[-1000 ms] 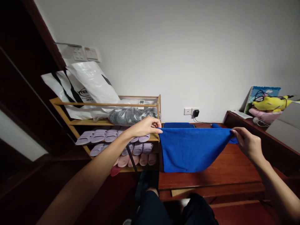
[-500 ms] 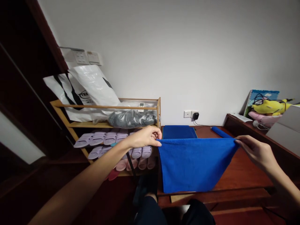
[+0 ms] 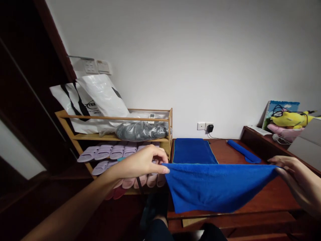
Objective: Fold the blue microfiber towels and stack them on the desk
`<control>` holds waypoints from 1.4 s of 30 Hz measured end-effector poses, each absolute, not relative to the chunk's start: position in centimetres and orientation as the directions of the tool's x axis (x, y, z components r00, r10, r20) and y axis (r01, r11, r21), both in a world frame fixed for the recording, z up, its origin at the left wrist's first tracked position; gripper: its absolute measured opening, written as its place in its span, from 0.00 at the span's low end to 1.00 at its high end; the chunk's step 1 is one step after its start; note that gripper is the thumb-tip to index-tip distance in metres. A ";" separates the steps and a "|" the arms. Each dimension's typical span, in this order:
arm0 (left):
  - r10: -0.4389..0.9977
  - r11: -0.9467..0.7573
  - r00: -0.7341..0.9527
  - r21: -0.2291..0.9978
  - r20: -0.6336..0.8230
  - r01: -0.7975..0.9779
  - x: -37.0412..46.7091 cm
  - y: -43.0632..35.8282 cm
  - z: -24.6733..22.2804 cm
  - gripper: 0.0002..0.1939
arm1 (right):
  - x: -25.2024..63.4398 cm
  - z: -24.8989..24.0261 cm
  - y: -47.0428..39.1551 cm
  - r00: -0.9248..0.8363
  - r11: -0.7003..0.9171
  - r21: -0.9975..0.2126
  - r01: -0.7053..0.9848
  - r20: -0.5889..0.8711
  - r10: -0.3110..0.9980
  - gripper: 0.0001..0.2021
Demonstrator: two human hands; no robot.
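A blue towel [image 3: 215, 187] is stretched between my two hands over the front of the reddish-brown wooden table [image 3: 265, 197]. My left hand [image 3: 147, 160] pinches its upper left corner between thumb and fingers. The upper right corner is gripped by my right hand [image 3: 296, 174], near the right side of the view. The towel's top edge is nearly straight, and its lower part hangs in soft folds. Behind it, a folded blue cloth [image 3: 193, 150] with a thin yellow-green edge lies flat on the table. A rolled blue cloth [image 3: 243, 152] rests farther right.
On the left stands a wooden shoe rack [image 3: 110, 136] holding lilac slippers [image 3: 102, 152], pink slippers and white bags [image 3: 102, 97]. A black plug [image 3: 210, 128] sits in the wall socket. Boxes [image 3: 308, 134] and a yellow plush toy [image 3: 288, 119] occupy the raised right side.
Both hands have lowered and moved farther apart, bringing the towel's top edge down and nearer me. More of the folded cloth and the rolled cloth now shows behind it.
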State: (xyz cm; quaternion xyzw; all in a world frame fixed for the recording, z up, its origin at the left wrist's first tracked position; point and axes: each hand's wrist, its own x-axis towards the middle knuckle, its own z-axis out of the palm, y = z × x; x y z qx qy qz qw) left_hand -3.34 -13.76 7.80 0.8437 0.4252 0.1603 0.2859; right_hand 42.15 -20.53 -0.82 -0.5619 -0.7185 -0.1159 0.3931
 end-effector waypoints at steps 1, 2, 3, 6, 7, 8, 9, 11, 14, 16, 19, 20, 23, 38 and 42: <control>0.815 -0.453 0.580 0.630 0.007 0.630 -3.6 -14.0 8.0 0.09 | 42.2 -0.9 -20.6 -0.055 0.364 -0.333 0.870 0.667 0.743 0.13; 0.821 -0.429 0.570 0.642 -0.016 0.636 -3.8 -14.1 8.0 0.10 | 42.2 -1.0 -20.7 -0.042 0.370 -0.394 0.841 0.635 0.771 0.13; 0.828 -0.403 0.559 0.655 -0.036 0.639 -4.0 -14.2 7.9 0.11 | 42.1 -1.2 -20.6 -0.022 0.364 -0.452 0.814 0.604 0.797 0.13; 0.850 -0.312 0.521 0.720 -0.080 0.620 -4.4 -13.7 6.7 0.13 | 41.3 -1.8 -20.0 0.036 0.332 -0.603 0.725 0.515 0.857 0.13; 0.857 -0.282 0.508 0.746 -0.088 0.604 -4.4 -13.4 6.1 0.14 | 40.9 -2.1 -19.7 0.052 0.320 -0.654 0.686 0.482 0.875 0.14; 0.863 -0.251 0.496 0.773 -0.093 0.583 -4.4 -13.0 5.3 0.14 | 40.5 -2.3 -19.3 0.068 0.298 -0.707 0.641 0.439 0.896 0.15; 0.871 -0.220 0.482 0.801 -0.095 0.557 -4.3 -12.5 4.5 0.15 | 40.1 -2.6 -18.8 0.085 0.263 -0.762 0.591 0.383 0.920 0.15; 0.886 -0.151 0.452 0.858 -0.102 0.490 -4.1 -11.2 2.5 0.16 | 39.3 -3.4 -17.5 0.100 0.158 -0.860 0.485 0.235 0.967 0.17; 0.895 -0.026 0.428 0.943 -0.126 0.332 -3.6 -8.4 -1.4 0.18 | 38.5 -5.5 -14.7 0.063 0.012 -0.945 0.328 0.035 0.997 0.20; 0.906 0.028 0.411 0.981 -0.107 0.194 -3.2 -6.0 -4.5 0.18 | 38.2 -7.5 -12.3 0.042 0.003 -0.969 0.248 0.014 0.999 0.21; 0.945 0.141 0.290 0.988 -0.153 0.063 -2.3 -2.3 -9.2 0.20 | 38.1 -11.2 -8.3 0.069 0.041 -0.982 0.182 0.054 0.996 0.21; 0.953 0.157 0.253 0.986 -0.165 0.053 -2.0 -1.2 -10.6 0.21 | 38.1 -12.4 -6.9 0.100 0.037 -0.985 0.166 0.054 0.994 0.22; 0.968 0.191 0.155 0.980 -0.197 0.049 -0.6 1.8 -14.0 0.19 | 37.9 -15.9 -3.1 0.208 0.007 -0.994 0.110 0.030 0.978 0.24; 0.937 0.347 -0.115 0.919 -0.330 0.190 2.6 8.4 -22.5 0.07 | 37.3 -26.6 6.0 0.387 -0.032 -0.955 0.296 0.090 0.918 0.17; 0.967 0.236 -0.182 0.894 -0.178 0.381 4.5 7.8 -24.1 0.10 | 35.1 -28.2 5.4 0.387 -0.025 -0.886 0.464 0.178 0.905 0.16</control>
